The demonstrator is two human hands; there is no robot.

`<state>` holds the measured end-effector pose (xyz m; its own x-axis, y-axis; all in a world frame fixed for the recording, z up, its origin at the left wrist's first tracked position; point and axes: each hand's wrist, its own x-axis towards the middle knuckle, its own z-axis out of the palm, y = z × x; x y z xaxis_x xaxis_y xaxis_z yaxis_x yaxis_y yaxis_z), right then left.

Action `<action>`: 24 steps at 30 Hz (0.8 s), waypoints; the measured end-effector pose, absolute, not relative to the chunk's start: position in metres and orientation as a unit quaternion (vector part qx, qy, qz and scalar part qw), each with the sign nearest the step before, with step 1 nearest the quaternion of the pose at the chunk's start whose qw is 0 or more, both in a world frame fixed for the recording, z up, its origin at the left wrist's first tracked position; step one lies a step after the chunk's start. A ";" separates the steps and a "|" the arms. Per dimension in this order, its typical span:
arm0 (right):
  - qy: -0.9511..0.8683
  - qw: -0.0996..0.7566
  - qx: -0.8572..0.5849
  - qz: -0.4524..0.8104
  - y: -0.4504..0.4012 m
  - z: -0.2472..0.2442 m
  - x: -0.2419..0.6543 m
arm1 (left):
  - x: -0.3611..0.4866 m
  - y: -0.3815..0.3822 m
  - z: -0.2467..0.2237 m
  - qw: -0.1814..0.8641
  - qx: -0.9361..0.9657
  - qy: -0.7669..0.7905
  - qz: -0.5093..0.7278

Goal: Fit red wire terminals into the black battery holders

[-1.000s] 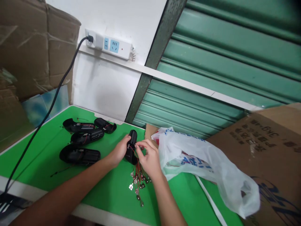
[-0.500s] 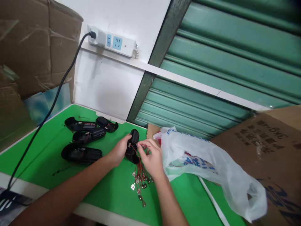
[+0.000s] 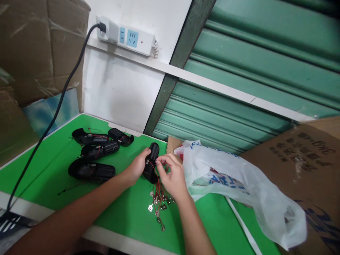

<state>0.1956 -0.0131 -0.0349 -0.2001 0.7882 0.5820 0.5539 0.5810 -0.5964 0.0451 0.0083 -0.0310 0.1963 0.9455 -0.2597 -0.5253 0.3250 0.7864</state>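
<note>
My left hand [image 3: 138, 166] grips a black plastic housing [image 3: 151, 174] by its side, thumb near its upper end. Beside it, my right hand [image 3: 172, 174] pinches a thin red wire [image 3: 152, 165] at the middle of the housing. Just below, several wired metal contact tabs [image 3: 156, 205] on red leads lie bunched on the green tabletop [image 3: 124, 216]. More black housings with wires rest to the left: one in front [image 3: 91, 170], one behind it [image 3: 101, 150], and others at the back [image 3: 120, 137].
A white plastic bag [image 3: 225, 173] lies right of my hands, with a cardboard box [image 3: 297, 159] beyond it. A black power cable [image 3: 62, 95] runs from the wall power strip [image 3: 135, 39] down the left side. Another large cardboard box [image 3: 39, 46] stands at the left.
The camera view has shifted slightly. My left hand keeps its grip on the housing, and my right fingers stay at the wire with only a small movement.
</note>
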 end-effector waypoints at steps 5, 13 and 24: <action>-0.748 0.466 -0.451 0.138 -0.013 -0.036 0.195 | 0.046 0.011 -0.032 0.709 0.294 0.371 0.523; -0.740 0.488 -0.447 0.120 -0.013 -0.037 0.195 | 0.045 0.012 -0.032 0.724 0.276 0.375 0.508; -0.766 0.459 -0.438 0.105 -0.012 -0.037 0.195 | 0.043 0.011 -0.035 0.728 0.273 0.366 0.511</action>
<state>0.1951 -0.0121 -0.0373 -0.1943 0.7676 0.6107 0.5753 0.5935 -0.5629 0.0431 0.0106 -0.0355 0.2085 0.9446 -0.2535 -0.5441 0.3274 0.7725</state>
